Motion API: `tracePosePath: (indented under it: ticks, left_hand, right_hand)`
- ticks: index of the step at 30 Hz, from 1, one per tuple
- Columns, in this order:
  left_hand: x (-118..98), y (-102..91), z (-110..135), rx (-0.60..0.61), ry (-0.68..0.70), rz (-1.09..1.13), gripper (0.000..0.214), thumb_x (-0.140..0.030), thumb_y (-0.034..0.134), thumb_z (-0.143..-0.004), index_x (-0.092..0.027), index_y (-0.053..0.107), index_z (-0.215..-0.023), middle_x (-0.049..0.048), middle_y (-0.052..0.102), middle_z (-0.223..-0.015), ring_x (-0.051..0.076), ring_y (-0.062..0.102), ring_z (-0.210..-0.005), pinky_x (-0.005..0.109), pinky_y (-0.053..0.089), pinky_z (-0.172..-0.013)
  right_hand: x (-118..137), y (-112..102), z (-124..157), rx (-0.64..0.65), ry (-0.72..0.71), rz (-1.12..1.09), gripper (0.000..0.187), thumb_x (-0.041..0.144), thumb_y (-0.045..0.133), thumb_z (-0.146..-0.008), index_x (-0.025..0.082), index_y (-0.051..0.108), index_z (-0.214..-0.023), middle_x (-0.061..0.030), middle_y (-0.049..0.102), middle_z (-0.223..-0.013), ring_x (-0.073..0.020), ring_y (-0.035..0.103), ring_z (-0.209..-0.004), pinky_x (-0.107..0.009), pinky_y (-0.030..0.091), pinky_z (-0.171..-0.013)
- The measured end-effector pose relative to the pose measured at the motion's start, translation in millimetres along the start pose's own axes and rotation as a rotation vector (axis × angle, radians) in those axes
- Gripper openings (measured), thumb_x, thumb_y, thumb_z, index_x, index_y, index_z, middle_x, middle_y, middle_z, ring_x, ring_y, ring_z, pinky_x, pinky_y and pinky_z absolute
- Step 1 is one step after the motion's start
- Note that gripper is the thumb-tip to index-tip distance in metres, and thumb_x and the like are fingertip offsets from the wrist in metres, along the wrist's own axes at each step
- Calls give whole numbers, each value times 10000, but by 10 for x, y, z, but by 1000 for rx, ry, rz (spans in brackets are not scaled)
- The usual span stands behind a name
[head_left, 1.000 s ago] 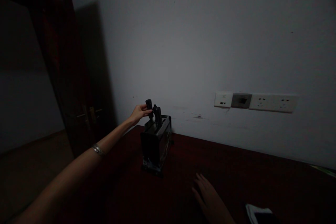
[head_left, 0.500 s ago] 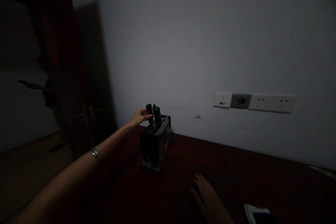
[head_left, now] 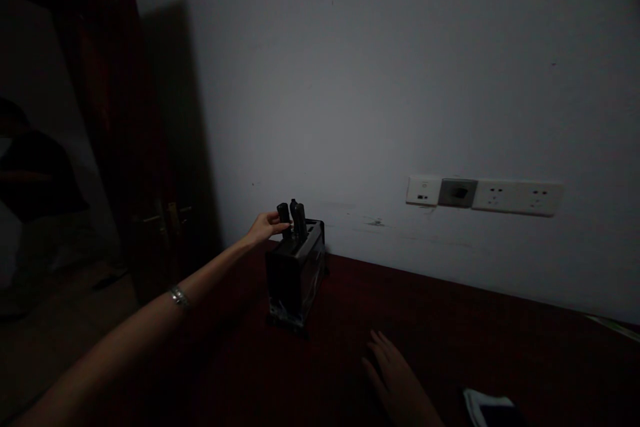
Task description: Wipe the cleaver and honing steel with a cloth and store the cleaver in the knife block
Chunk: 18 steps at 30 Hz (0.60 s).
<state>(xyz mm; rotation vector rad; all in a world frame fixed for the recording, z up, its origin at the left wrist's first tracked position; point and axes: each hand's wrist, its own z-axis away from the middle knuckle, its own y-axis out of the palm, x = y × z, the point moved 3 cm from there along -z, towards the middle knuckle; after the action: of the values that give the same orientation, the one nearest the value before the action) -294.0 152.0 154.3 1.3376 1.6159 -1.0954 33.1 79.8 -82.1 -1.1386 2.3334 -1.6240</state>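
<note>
A dark knife block stands on the dark red table near the wall. Black knife handles stick out of its top. My left hand reaches out to the block, fingers closed round the leftmost black handle, which sits low in its slot. A bracelet is on that wrist. My right hand lies flat on the table in front of me, fingers stretched out, holding nothing.
A white wall with a row of sockets runs behind the table. A dark wooden door with a handle stands at the left. A person's dim figure shows beyond it. A white-edged dark object lies by my right arm.
My left hand has lowered the black-handled knife down into the block's slot. A person's figure has come into view at the far left. My right hand stayed put.
</note>
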Motion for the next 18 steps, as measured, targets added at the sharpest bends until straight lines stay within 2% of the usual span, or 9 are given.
tracePosePath:
  ticks: [10, 14, 18]
  left_hand:
    - [-13, 0, 13, -5, 18, -57, 371, -273, 755, -551, -129, 628, -868, 85, 684, -912, 236, 623, -898, 402, 447, -847]
    - [-51, -10, 9, -35, 31, -98, 336, -236, 758, -525, -136, 640, -824, 68, 690, -888, 243, 616, -909, 404, 428, -872]
    - [-63, -14, 3, -60, 29, -124, 319, -175, 758, -491, -141, 636, -784, 53, 691, -845, 237, 619, -886, 390, 429, -866]
  right_hand:
    - [-17, 18, 7, -7, 24, -34, 417, 411, 395, -858, 148, 601, -1109, -126, 511, -1271, -275, 442, -1192, -434, 405, -973]
    - [-14, 19, 2, 19, 7, -1, 448, 417, 370, -864, 131, 589, -1130, -140, 504, -1274, -289, 446, -1187, -444, 410, -965]
    - [-30, 32, 6, -9, -8, 8, 445, 418, 361, -867, 137, 594, -1121, -138, 518, -1262, -285, 459, -1177, -445, 420, -957]
